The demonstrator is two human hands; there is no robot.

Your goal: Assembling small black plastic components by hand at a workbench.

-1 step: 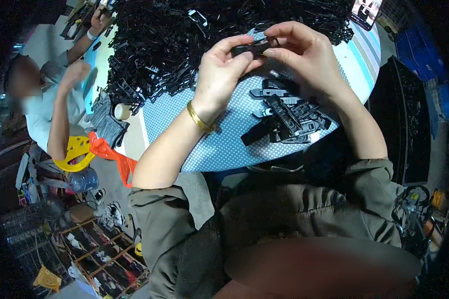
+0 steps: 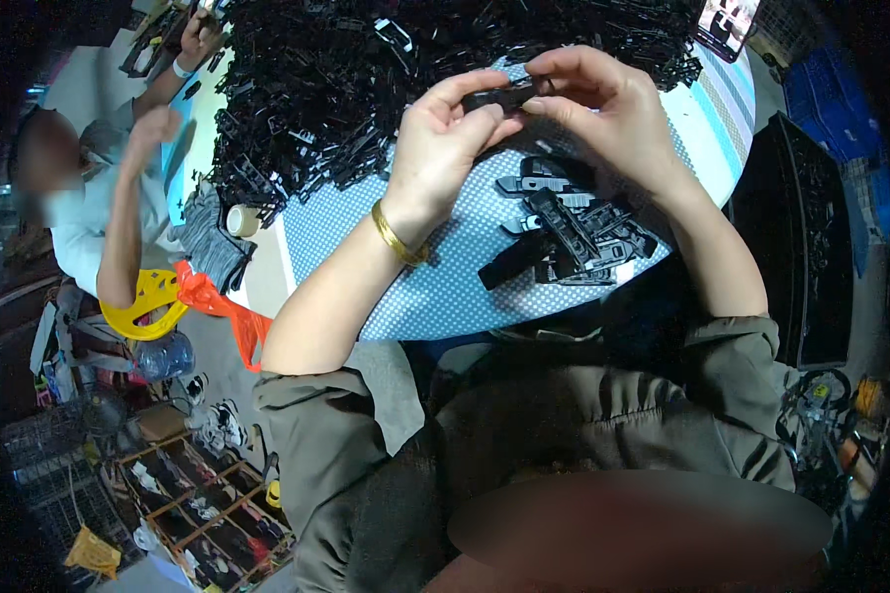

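At the worker's (image 2: 554,410) twelve o'clock, left hand (image 2: 430,153) and right hand (image 2: 623,124) both have fingers clamped on a slim, straight-ish black part (image 2: 511,97) (finer detail's too tiny, tbh); loose black pieces (image 2: 574,229) lie at its five o'clock.

Fingers of the left hand (image 2: 440,138) and right hand (image 2: 618,114) partly cover the black part (image 2: 509,97) between them, leaving its full shape unclear. The picture's top cuts off the table (image 2: 415,311)'s far edge and the heap of black plastic parts (image 2: 311,79) there, many too small to tell singly. The smartphone (image 2: 729,24) by the table's right edge is cropped too. Blur covers a co-worker's head (image 2: 49,153).
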